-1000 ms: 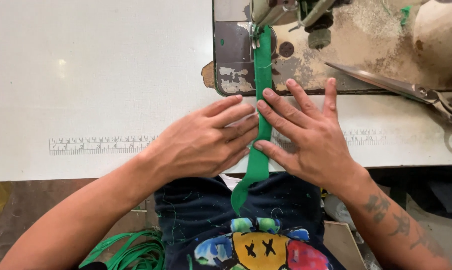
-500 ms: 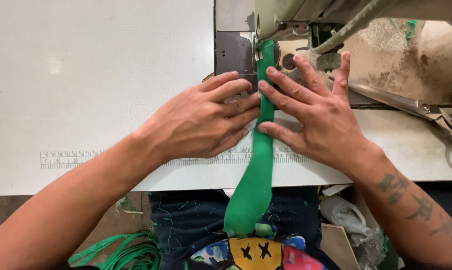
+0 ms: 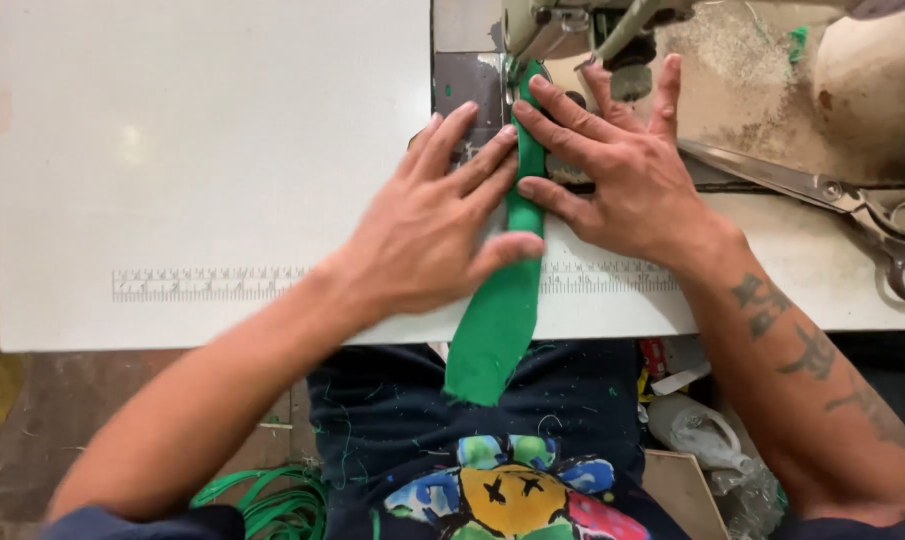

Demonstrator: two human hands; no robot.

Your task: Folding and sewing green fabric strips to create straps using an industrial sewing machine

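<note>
Left hand [image 3: 428, 225] and right hand [image 3: 623, 170] flat, apparently pressing green strip [image 3: 498, 320].

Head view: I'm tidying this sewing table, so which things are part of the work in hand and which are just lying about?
In use:
- narrow green fabric strip
- left hand and right hand, both flat on the strip
- grey sewing machine with the strip under it

Lying about:
- metal scissors on the white table
- green strips on the floor
- clear plastic bottle
</note>
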